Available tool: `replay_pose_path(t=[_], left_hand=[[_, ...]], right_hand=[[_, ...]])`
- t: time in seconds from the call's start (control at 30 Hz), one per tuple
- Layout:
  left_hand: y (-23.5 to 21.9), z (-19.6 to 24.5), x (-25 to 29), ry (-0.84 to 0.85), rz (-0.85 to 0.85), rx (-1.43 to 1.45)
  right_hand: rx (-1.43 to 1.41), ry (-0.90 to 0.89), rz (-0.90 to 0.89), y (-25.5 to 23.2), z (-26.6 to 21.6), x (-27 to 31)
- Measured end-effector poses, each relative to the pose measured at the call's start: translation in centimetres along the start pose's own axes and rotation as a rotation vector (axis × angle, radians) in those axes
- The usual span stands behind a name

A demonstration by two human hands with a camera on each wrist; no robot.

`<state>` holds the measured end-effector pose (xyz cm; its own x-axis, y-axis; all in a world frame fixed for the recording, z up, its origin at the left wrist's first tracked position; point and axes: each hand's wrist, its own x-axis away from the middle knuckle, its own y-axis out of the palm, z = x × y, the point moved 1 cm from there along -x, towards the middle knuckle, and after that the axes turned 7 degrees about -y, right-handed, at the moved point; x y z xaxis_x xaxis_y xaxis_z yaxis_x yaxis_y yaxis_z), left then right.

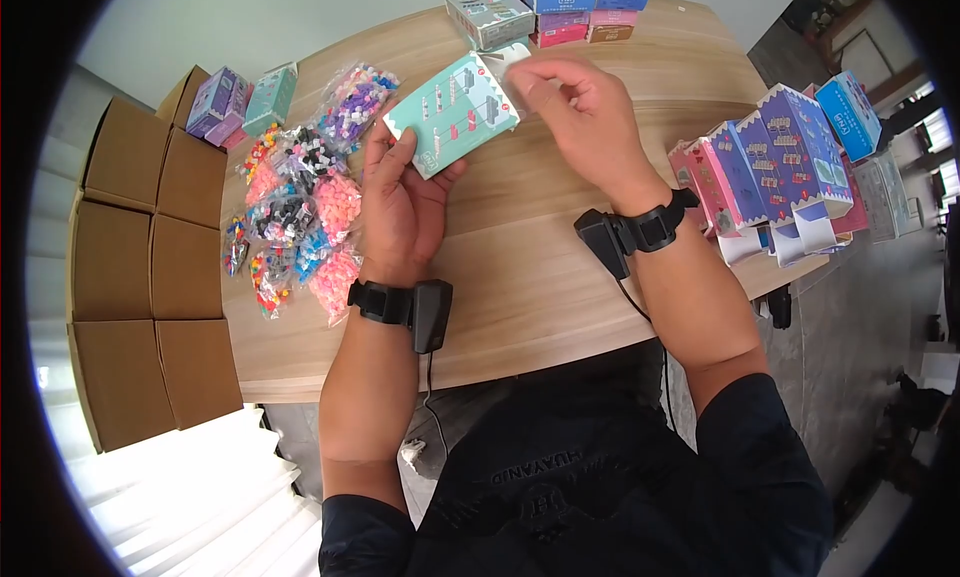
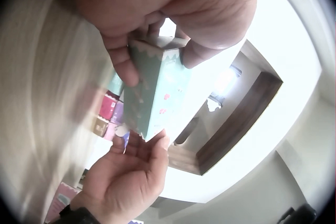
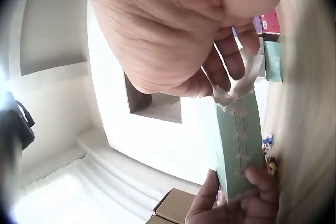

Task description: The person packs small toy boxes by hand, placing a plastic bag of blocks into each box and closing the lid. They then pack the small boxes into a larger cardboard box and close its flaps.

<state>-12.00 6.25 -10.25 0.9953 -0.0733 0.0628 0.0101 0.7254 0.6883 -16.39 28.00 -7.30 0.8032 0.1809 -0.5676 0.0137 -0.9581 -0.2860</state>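
Observation:
My left hand (image 1: pixel 402 212) holds a mint-green cardboard box (image 1: pixel 452 120) near its lower end, the thumb on the printed face. The box is tilted above the table, its upper end toward my right hand (image 1: pixel 592 125). There, a pale end flap (image 3: pixel 245 85) stands out, and the right fingers pinch at it. In the left wrist view the box (image 2: pixel 157 90) spans both hands, with a scalloped white edge at each end. The inside of the box is hidden.
Bags of colourful small pieces (image 1: pixel 300 197) lie left on the wooden table (image 1: pixel 520 297). Brown cartons (image 1: pixel 118 247) line the left edge. Stacked boxes (image 1: pixel 565 2) stand at the back; opened purple and pink boxes (image 1: pixel 780 157) crowd the right edge.

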Motion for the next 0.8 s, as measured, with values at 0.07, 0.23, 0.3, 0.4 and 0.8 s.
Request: replay_pose_path(t=[0.07,0.23,0.3,0.4,0.8], left_hand=[[-0.1,0.0,0.1,-0.018,-0.012,0.036],[0.2,0.1,0.2,-0.032,-0.017,0.008],[0.3,0.1,0.3,-0.024,-0.014,-0.012],[0.2,0.0,0.3,-0.018,-0.005,-0.008],[0.1,0.1,0.2,-0.007,-0.002,0.004]], right_hand=[[0.179,-0.139,0.137,-0.4,-0.2,-0.3],[-0.157,0.068,0.133,0.3,0.0,-0.4],[-0.13,0.034,0.031,0.5,0.2,-0.3],[-0.016,-0.055,-0.087,0.4,0.7,-0.2],[-0.295,0.065,0.018,1.6,-0.8,0.6]])
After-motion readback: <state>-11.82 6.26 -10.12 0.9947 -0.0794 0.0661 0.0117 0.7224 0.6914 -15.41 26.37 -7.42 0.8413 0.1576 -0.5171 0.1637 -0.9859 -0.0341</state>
